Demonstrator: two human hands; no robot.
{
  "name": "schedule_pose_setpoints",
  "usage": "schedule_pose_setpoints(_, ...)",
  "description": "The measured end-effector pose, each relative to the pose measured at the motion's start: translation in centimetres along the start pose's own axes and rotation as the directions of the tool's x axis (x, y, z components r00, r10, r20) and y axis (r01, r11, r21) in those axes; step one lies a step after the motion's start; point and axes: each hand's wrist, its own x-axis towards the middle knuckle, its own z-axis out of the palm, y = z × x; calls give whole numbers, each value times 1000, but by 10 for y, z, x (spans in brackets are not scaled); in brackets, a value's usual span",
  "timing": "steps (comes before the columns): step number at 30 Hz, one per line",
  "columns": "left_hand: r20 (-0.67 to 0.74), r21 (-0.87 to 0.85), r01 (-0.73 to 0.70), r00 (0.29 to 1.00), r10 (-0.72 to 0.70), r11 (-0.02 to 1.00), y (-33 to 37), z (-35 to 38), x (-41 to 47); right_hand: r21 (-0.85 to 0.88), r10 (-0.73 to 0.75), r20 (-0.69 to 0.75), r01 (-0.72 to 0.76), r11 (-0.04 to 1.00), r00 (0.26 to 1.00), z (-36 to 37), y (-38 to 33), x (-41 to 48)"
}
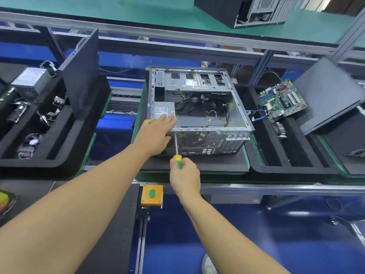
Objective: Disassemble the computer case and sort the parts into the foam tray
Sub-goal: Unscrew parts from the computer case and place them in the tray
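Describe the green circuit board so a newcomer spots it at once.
Start at the open computer case in the centre. In the black foam tray to its right, the motherboard lies tilted at the far end, next to a leaning black panel. It alone there is green, covered with slots and chips.

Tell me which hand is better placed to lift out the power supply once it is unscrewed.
Left, probably. The left hand lies flat on the power supply, while the right hand grips the screwdriver at the rear of the computer case.
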Motion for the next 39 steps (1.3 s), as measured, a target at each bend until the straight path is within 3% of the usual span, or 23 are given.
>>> schedule_pose_setpoints(2,-32,-73,5,999,-7,997,5,-5,-6,-152,-28,-59,19,988,998,-2,-1,2)
schedule_pose_setpoints(4,-212,-242,24,974,-77,970,13,-9,-22,-85,26,-17,-27,996,1000,-3,-3,7)
schedule_pose_setpoints(5,-312,-327,60,935,-168,943,19,-9,-31,-28,59,13,-59,998,998,-3,-5,9)
schedule_pose_setpoints(6,-323,-445,133,898,-297,886,25,-9,-40,9,76,33,-76,997,997,-2,-5,11)
schedule_pose_setpoints(7,-194,-590,243,883,-428,770,30,-12,-47,24,77,42,-78,997,996,-2,-5,12)
schedule_pose_setpoints(8,86,-703,401,867,-490,587,36,-17,-51,27,72,44,-73,997,996,-3,-6,13)
schedule_pose_setpoints(9,385,-750,547,818,-427,372,42,-20,-53,27,69,46,-70,997,997,-3,-6,13)
schedule_pose_setpoints(10,574,-744,642,757,-314,187,47,-24,-55,27,71,63,-72,997,995,-4,-7,14)
schedule_pose_setpoints(11,646,-733,675,728,-229,76,51,-25,-54,30,76,97,-79,996,992,-3,-8,14)
schedule_pose_setpoints(15,666,-737,674,707,-240,-60,56,-27,-53,203,94,273,-152,967,957,-15,-10,9)
schedule_pose_setpoints(18,665,-743,618,724,-181,-257,53,-23,-57,517,159,472,-418,747,867,-37,5,0)
schedule_pose_setpoints(20,651,-733,564,743,-153,-380,52,-19,-62,531,155,635,-573,624,757,-45,17,-12)
schedule_pose_setpoints(22,634,-727,533,763,-125,-433,53,-15,-67,551,120,661,-588,592,741,-42,25,-20)
schedule_pose_setpoints(24,653,-706,572,754,-71,-417,56,-13,-71,612,105,586,-524,592,804,-34,24,-24)
schedule_pose_setpoints(27,714,-666,684,700,9,-298,63,-17,-76,570,129,408,-362,738,904,-24,21,-26)
schedule_pose_setpoints(30,726,-670,672,682,-87,-316,67,-20,-78,500,142,332,-301,812,933,-16,17,-29)
schedule_pose_setpoints(33,694,-691,617,712,-106,-377,63,-22,-80,611,140,396,-374,697,908,-16,14,-34)
schedule_pose_setpoints(36,630,-710,533,773,-77,-461,59,-22,-85,661,102,583,-544,517,806,-23,16,-38)
schedule_pose_setpoints(39,635,-698,567,772,-12,-438,61,-22,-89,705,101,524,-498,505,845,-21,17,-41)
